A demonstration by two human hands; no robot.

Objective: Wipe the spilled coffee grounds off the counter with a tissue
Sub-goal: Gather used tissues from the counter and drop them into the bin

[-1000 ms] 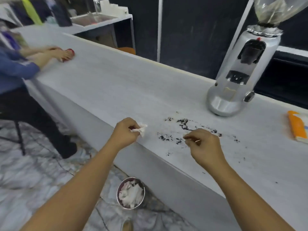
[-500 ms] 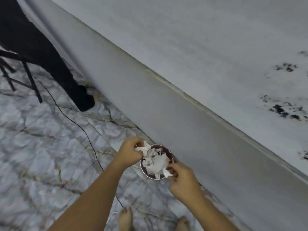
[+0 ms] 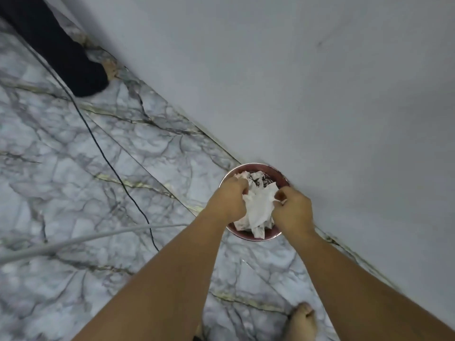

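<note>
Near edge: my bare foot (image 3: 302,318) on the marble floor (image 3: 86,173). Both my hands are down at the small round bin (image 3: 256,238). The left hand (image 3: 227,200) curls its fingers into the crumpled tissue (image 3: 259,209) and the right hand (image 3: 293,212) pinches its edge. Dark grounds (image 3: 258,181) show among the paper at the far rim. Judgement: disposal step, one wipe's load going in. The countertop is out of view, so I cannot tell what is left up there. The bin stands against the pale counter front (image 3: 320,94). A black cable (image 3: 110,163) and a grey hose (image 3: 73,239) cross the floor. Farthest is another person's dark leg (image 3: 61,52).
</note>
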